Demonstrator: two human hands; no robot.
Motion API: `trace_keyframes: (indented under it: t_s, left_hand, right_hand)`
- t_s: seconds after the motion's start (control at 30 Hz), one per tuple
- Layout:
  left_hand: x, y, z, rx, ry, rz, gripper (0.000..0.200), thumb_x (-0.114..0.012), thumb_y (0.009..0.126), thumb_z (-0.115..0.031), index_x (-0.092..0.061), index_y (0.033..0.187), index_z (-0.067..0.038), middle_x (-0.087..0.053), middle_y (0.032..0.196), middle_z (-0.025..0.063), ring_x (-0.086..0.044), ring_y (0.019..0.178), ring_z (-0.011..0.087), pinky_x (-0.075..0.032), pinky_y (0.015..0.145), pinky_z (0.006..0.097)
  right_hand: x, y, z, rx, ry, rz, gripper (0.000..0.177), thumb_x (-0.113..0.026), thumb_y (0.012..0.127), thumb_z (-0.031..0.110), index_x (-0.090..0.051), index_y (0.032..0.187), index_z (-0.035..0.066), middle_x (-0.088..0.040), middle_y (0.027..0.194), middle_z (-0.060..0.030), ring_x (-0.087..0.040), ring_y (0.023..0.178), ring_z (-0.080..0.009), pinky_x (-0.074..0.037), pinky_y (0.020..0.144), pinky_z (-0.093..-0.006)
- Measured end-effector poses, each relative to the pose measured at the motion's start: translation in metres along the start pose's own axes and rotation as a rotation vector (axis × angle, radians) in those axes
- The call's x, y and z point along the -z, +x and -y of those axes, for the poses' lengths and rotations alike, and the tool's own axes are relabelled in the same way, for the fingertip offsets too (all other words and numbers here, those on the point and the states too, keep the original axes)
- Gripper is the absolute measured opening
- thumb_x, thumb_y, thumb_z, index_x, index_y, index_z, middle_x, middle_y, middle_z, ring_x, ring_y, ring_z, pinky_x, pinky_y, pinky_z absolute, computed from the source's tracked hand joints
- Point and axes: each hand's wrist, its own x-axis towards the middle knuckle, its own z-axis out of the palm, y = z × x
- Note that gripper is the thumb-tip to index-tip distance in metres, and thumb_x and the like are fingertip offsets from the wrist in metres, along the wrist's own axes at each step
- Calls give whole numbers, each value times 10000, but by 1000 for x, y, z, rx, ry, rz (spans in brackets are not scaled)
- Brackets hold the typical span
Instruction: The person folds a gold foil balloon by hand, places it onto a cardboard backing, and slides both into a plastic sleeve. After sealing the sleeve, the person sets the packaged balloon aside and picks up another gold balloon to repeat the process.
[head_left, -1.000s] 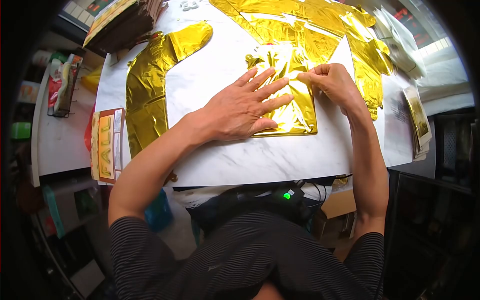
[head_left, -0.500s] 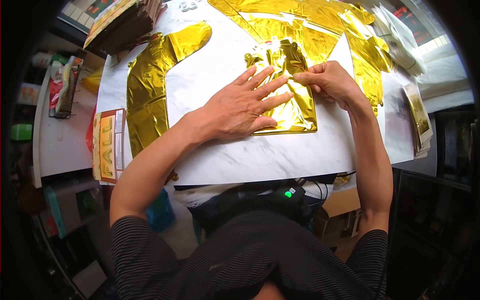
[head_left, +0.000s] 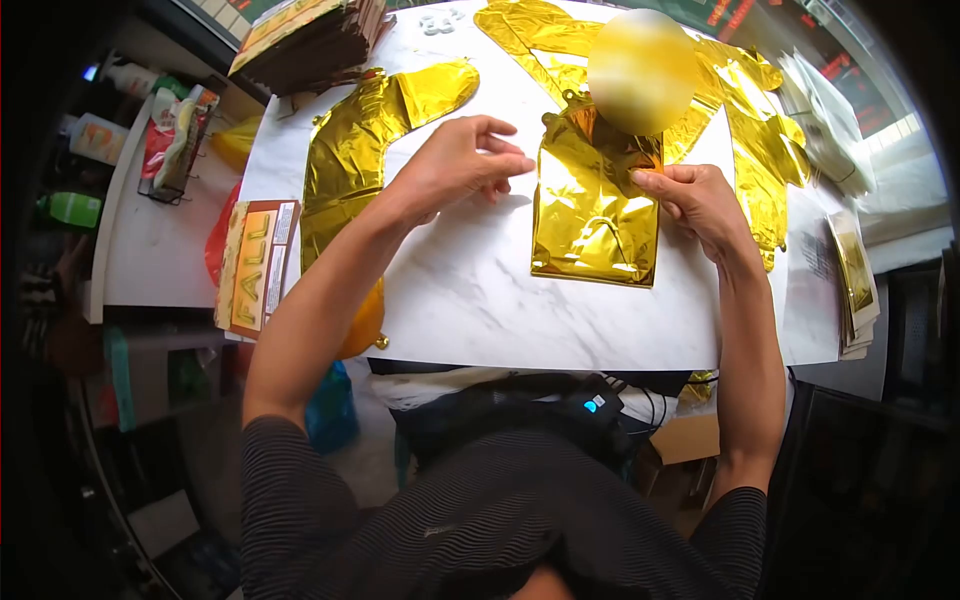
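Observation:
A folded gold foil balloon (head_left: 592,232) lies on the white marbled table as a rough rectangle, with small tabs at its top edge. My right hand (head_left: 698,208) pinches its right edge between thumb and forefinger. Just off its left edge hovers my left hand (head_left: 458,168), fingers partly curled and apart, holding nothing. A long, curved gold foil balloon (head_left: 345,165) lies flat on the left, partly hidden by my left forearm. Further gold foil balloons (head_left: 752,95) are spread behind and to the right; a blurred oval patch covers part of them.
A thick stack of printed cards (head_left: 310,45) stands at the back left. Near the left edge lies a package marked FALL (head_left: 258,268). Clear plastic bags (head_left: 822,120) and a pile of packages (head_left: 850,285) line the right side. The marbled table (head_left: 460,310) ends close to my body.
My left hand has lifted off the folded foil balloon and moved left, baring its surface. My right hand still pinches the right edge. The whole view has shifted slightly.

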Motion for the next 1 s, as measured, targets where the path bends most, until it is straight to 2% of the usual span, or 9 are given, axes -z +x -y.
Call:
trace_keyframes:
  t_s: [0.1, 0.2, 0.3, 0.63, 0.7, 0.77, 0.83, 0.93, 1.0]
  left_hand:
    - [-6, 2, -1, 97, -4, 75, 619, -811, 925, -225, -553, 1321, 176, -731, 986, 138, -668, 707, 131, -547, 590, 256]
    - [-10, 7, -11, 199, 49, 156, 384, -795, 934, -287, -711, 1125, 35, -722, 882, 38, -638, 685, 92, -500, 588, 247]
    - [-12, 10, -11, 201, 153, 171, 315, -798, 929, -266, -729, 1068, 8, -721, 880, 27, -632, 683, 84, -487, 586, 237]
    - [-19, 1, 3, 82, 211, -36, 363, -811, 899, -184, -665, 1160, 22, -734, 943, 85, -658, 715, 136, -532, 621, 306]
    - [-22, -6, 9, -369, 710, -366, 354, -785, 916, -175, -667, 1194, 10, -733, 1034, 124, -688, 762, 202, -561, 688, 330]
    - [-24, -23, 14, -484, 742, -357, 356, -763, 914, -146, -666, 1235, -27, -725, 1074, 134, -702, 848, 258, -586, 761, 361]
    - [-26, -41, 17, -830, 884, -128, 426, -765, 876, -103, -653, 1283, -38, -722, 1171, 150, -704, 1047, 313, -604, 885, 393]
    - [-37, -63, 15, -885, 932, 175, 535, -776, 851, -150, -623, 1355, -57, -595, 1464, 143, -531, 1404, 351, -507, 1129, 430]
    - [-37, -67, 21, -889, 962, 218, 486, -750, 904, -241, -628, 1332, -46, -587, 1448, 141, -532, 1391, 323, -491, 1136, 414]
  right_hand:
    - [-1, -3, 2, 30, 8, -1, 319, -849, 902, 367, -738, 772, 98, -478, 556, 85, -357, 456, -14, -252, 430, -223]
    - [-2, -5, 4, 41, 1, -4, 316, -850, 901, 370, -754, 794, 89, -473, 552, 85, -350, 452, -14, -245, 424, -223]
    - [-3, -7, 4, 46, 2, -8, 317, -849, 902, 372, -760, 803, 84, -472, 551, 85, -349, 451, -13, -242, 422, -222]
    - [-19, 4, 0, 45, -111, -27, 307, -833, 912, 339, -752, 764, 83, -519, 575, 82, -369, 472, -14, -255, 449, -239]
    - [-20, 3, 2, 30, -120, -25, 305, -834, 909, 327, -752, 756, 76, -540, 585, 77, -383, 489, -15, -258, 466, -245]
    - [-19, 4, 2, 22, -161, -11, 313, -844, 900, 331, -755, 749, 72, -547, 590, 75, -389, 500, -19, -260, 470, -249]
    - [-20, 4, 4, 16, -170, -13, 311, -845, 897, 326, -752, 741, 73, -552, 593, 73, -392, 507, -21, -265, 475, -251]
    - [-24, 2, 7, 23, -190, -26, 313, -847, 890, 313, -742, 721, 72, -559, 597, 70, -398, 516, -24, -276, 484, -255]
    - [-25, 4, 5, 29, -205, -39, 316, -847, 888, 307, -736, 709, 70, -562, 598, 69, -399, 519, -25, -281, 488, -257]
